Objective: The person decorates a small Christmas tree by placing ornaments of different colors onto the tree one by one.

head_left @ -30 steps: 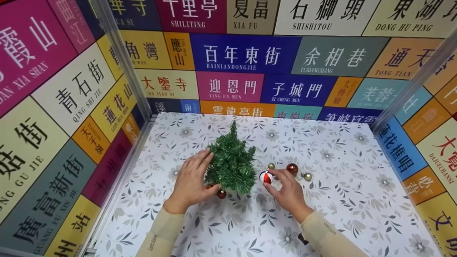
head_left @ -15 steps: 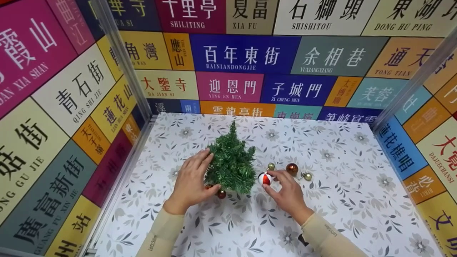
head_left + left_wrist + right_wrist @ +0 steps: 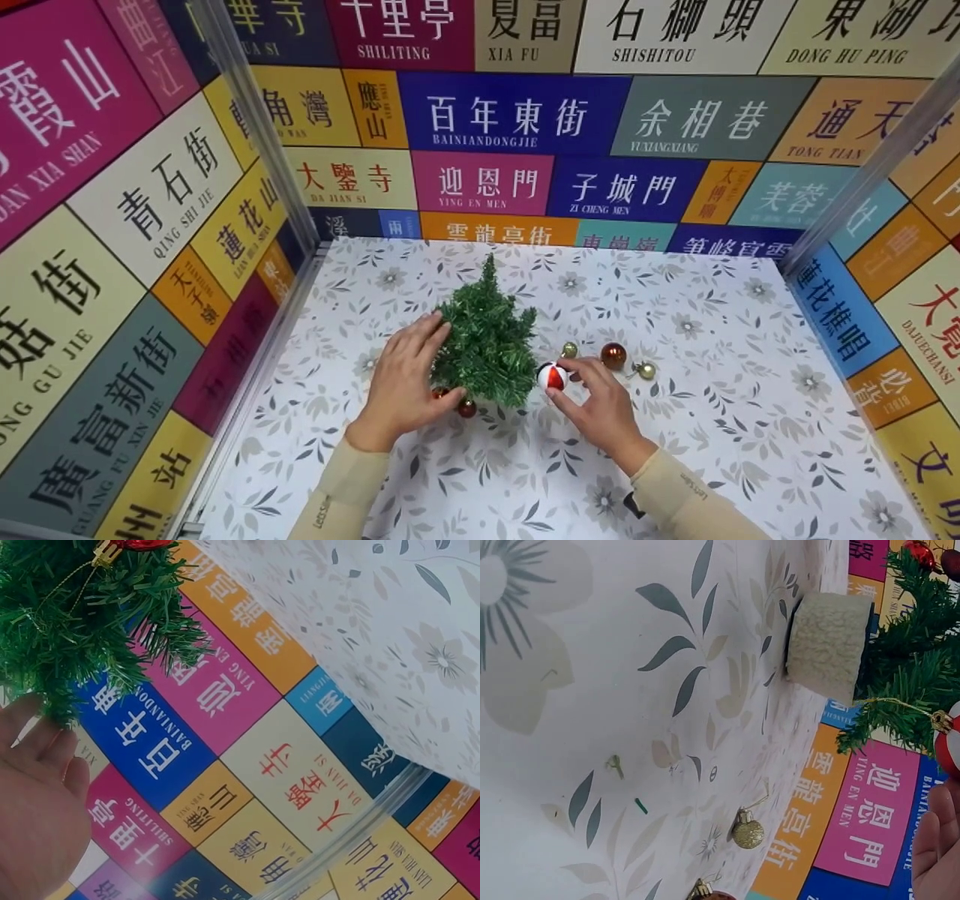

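A small green Christmas tree (image 3: 486,341) stands mid-table; the right wrist view shows its pale textured pot (image 3: 829,645). My left hand (image 3: 409,375) rests along the tree's left side, fingers extended against the branches. Between thumb and fingertips my right hand (image 3: 604,405) pinches a red-and-white ball ornament (image 3: 553,377) just right of the lower branches. In the right wrist view, that ornament's gold loop (image 3: 891,700) stretches toward a branch tip. A red ball ornament (image 3: 466,408) hangs at the tree's lower front, with another (image 3: 439,392) partly hidden by my left thumb.
Right of the tree lie a brownish-red ball (image 3: 613,356) and two small gold balls, one farther right (image 3: 645,370), one behind the held ornament (image 3: 570,350). The floral-patterned tabletop (image 3: 720,435) is bounded by sign-covered panels (image 3: 514,112) behind and at both sides.
My right hand has shifted slightly left with the red-and-white ornament, bringing it closer to the branches. My left hand and the tree stay nearly where they were.
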Available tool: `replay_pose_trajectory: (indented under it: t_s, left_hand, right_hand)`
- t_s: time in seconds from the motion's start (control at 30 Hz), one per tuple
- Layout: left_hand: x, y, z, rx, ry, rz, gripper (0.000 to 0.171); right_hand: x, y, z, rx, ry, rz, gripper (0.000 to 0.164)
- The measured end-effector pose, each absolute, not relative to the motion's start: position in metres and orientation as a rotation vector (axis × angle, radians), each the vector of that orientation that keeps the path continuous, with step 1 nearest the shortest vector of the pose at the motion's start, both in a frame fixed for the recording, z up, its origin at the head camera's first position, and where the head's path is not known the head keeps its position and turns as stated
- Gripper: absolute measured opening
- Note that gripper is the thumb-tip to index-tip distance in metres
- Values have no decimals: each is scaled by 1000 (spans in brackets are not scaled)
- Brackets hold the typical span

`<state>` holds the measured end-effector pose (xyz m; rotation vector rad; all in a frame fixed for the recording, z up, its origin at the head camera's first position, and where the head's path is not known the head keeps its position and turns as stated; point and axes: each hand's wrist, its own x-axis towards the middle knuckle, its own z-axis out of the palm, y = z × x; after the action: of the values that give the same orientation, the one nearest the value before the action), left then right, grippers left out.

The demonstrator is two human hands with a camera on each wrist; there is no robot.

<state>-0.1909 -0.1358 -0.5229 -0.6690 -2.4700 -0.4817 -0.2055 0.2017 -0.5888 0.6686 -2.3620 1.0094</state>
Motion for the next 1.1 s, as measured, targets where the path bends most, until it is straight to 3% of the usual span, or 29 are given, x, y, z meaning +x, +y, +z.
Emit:
replay_pose_trajectory:
  t_s: [1.1]
  left_hand:
    - [-184, -103, -518, -768, -2309, -532, 89]
  right_hand:
    - [-195, 191, -578, 718, -2257, 1183, 48]
